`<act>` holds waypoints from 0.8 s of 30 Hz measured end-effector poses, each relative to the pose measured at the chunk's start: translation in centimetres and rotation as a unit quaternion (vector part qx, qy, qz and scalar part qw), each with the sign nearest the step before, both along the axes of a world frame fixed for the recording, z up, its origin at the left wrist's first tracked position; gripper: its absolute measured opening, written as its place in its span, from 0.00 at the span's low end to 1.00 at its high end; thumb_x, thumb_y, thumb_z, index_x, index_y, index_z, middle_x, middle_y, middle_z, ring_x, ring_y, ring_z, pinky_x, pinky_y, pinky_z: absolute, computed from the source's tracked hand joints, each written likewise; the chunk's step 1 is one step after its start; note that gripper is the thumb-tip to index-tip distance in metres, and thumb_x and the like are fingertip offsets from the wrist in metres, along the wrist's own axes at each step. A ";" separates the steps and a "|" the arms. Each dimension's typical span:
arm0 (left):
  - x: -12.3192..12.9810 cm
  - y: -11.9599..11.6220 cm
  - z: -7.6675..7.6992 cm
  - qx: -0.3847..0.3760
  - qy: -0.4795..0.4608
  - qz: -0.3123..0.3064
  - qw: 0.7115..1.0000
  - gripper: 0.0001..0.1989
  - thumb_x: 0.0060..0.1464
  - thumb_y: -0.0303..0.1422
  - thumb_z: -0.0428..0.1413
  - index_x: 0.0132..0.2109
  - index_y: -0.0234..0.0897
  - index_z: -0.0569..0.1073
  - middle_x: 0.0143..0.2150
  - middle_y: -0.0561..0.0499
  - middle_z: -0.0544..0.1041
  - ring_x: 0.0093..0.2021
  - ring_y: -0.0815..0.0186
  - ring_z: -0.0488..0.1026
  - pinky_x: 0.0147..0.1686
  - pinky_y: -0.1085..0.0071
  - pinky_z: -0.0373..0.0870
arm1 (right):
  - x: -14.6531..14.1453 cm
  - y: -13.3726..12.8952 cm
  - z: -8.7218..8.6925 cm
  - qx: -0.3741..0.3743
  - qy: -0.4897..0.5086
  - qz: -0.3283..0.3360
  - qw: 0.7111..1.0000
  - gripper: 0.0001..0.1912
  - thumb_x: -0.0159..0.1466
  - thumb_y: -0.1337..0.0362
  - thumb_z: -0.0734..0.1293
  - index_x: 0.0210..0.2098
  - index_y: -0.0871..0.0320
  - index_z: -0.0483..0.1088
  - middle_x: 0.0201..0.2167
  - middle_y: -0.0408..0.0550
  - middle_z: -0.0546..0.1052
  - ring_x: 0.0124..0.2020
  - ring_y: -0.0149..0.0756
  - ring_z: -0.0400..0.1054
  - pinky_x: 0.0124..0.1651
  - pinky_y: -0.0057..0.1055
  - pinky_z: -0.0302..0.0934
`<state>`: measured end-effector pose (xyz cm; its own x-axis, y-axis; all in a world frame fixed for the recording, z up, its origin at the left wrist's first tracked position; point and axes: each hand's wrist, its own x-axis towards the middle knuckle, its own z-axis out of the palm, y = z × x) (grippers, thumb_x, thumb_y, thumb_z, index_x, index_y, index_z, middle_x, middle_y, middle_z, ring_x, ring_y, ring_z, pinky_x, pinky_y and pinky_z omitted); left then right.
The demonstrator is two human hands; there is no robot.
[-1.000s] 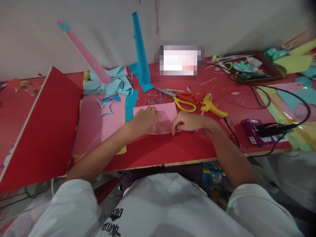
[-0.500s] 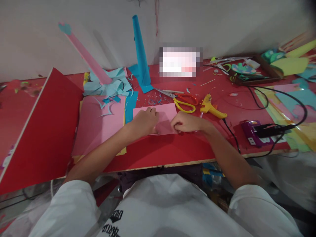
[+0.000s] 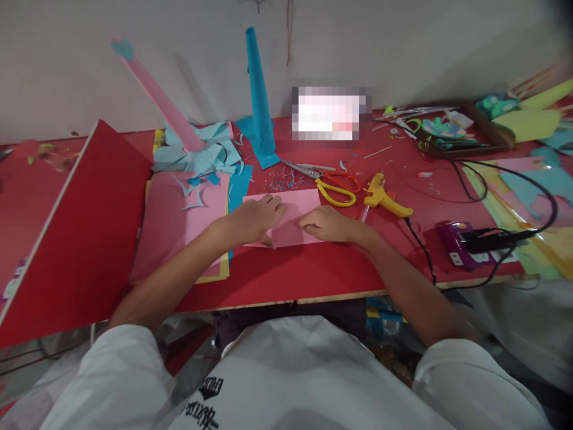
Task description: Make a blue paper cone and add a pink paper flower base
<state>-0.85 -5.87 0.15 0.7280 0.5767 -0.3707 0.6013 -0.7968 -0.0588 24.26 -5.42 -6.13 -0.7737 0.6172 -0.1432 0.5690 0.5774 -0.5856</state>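
Observation:
On the red tabletop in front of me lies a pink sheet of paper (image 3: 293, 206), its near edge running left to right. My left hand (image 3: 261, 218) rests on the left part of this sheet, fingers spread and thumb stretched toward the near edge. Over the right part, my right hand (image 3: 330, 223) is curled into a loose fist and presses on the paper near its lower edge. I see nothing held in it. Just beyond the sheet lie scissors (image 3: 336, 193) with yellow and red handles. To the right of my right hand is a yellow glue gun (image 3: 385, 198).
A blue paper cone (image 3: 260, 95) and a pink paper cone (image 3: 163, 98) stand at the back. Stacked pink sheets (image 3: 179, 227) lie left, beside a leaning red board (image 3: 85, 239). A purple power strip (image 3: 461, 242) with black cables and a brown tray (image 3: 496, 134) are on the right.
My right hand has slid left along the pink paper. My left hand has shifted slightly left, and its thumb is spread wider from the fingers.

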 end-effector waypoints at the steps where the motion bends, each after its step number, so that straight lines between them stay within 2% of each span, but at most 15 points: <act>1: -0.3 0.0 0.0 -0.002 -0.005 -0.005 1.000 0.42 0.58 0.48 0.73 0.69 0.29 0.68 0.67 0.30 0.73 0.66 0.44 0.71 0.53 0.62 0.73 | 0.0 0.0 0.1 -0.002 -0.001 0.000 1.000 0.12 0.63 0.68 0.60 0.26 0.53 0.52 0.24 0.42 0.62 0.28 0.34 0.52 0.36 0.35 0.43; 5: -1.6 0.0 -0.5 -0.016 -0.038 -0.013 0.999 0.49 0.57 0.47 0.73 0.75 0.33 0.61 0.69 0.30 0.71 0.68 0.44 0.69 0.57 0.61 0.71 | -0.1 -0.1 0.2 -0.009 0.000 -0.004 1.000 0.12 0.64 0.68 0.60 0.26 0.53 0.52 0.24 0.42 0.62 0.28 0.34 0.52 0.36 0.36 0.43; 8: -2.8 -0.2 -1.1 -0.025 -0.077 -0.009 0.997 0.50 0.60 0.48 0.71 0.79 0.36 0.58 0.71 0.30 0.70 0.71 0.43 0.68 0.64 0.56 0.69 | -0.2 0.0 0.2 -0.011 -0.003 -0.005 1.000 0.13 0.63 0.68 0.60 0.25 0.53 0.52 0.24 0.41 0.61 0.28 0.34 0.50 0.36 0.36 0.42; 11: -4.4 -0.8 -2.0 -0.038 -0.120 0.008 0.992 0.48 0.62 0.49 0.69 0.80 0.39 0.59 0.74 0.29 0.68 0.74 0.42 0.65 0.72 0.50 0.62 | -0.1 0.1 0.0 -0.009 -0.002 0.001 1.000 0.13 0.63 0.68 0.60 0.25 0.53 0.52 0.24 0.41 0.61 0.28 0.34 0.50 0.36 0.36 0.42; 14: -6.3 -1.7 -3.1 -0.051 -0.148 0.028 0.987 0.45 0.64 0.50 0.68 0.80 0.41 0.62 0.82 0.31 0.60 0.80 0.43 0.60 0.76 0.49 0.58 | 0.0 0.2 -0.3 -0.009 0.004 0.002 1.000 0.12 0.62 0.68 0.61 0.25 0.53 0.52 0.24 0.41 0.62 0.28 0.34 0.51 0.36 0.35 0.43; 17: -7.6 -3.0 -4.0 -0.047 -0.169 0.000 0.984 0.40 0.70 0.47 0.63 0.81 0.45 0.61 0.84 0.37 0.56 0.85 0.49 0.51 0.81 0.49 0.51 | 0.0 0.2 -0.5 -0.007 0.004 0.003 1.000 0.13 0.63 0.68 0.61 0.26 0.53 0.52 0.25 0.41 0.62 0.29 0.34 0.52 0.36 0.35 0.43; 20: -8.1 -4.9 -4.4 -0.013 -0.141 0.008 0.990 0.30 0.75 0.37 0.57 0.79 0.50 0.66 0.82 0.42 0.63 0.84 0.53 0.54 0.82 0.44 0.47 | -0.1 0.2 -0.5 -0.003 -0.001 0.004 1.000 0.13 0.63 0.68 0.60 0.26 0.53 0.52 0.24 0.42 0.63 0.29 0.34 0.52 0.37 0.35 0.44; 21: -8.2 -5.7 -4.5 -0.006 -0.131 0.008 0.991 0.29 0.77 0.34 0.54 0.80 0.50 0.65 0.82 0.42 0.63 0.84 0.54 0.55 0.83 0.44 0.46 | -0.1 0.2 -0.5 -0.001 -0.003 0.004 1.000 0.13 0.63 0.68 0.60 0.26 0.53 0.52 0.25 0.42 0.64 0.29 0.35 0.52 0.37 0.35 0.44; 24: -8.5 -8.1 -4.6 0.012 -0.123 0.020 0.992 0.31 0.79 0.38 0.50 0.82 0.43 0.59 0.82 0.40 0.61 0.85 0.52 0.53 0.83 0.42 0.45 | -0.1 0.2 -0.5 0.000 -0.006 0.002 1.000 0.12 0.63 0.69 0.60 0.25 0.53 0.53 0.25 0.43 0.66 0.29 0.35 0.52 0.36 0.36 0.43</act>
<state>-9.33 -13.99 -4.47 0.7709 0.6137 -0.1703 0.6312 -0.7720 0.0752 24.14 -5.20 -6.67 -0.7741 0.6147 -0.1517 0.5736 0.5794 -0.5791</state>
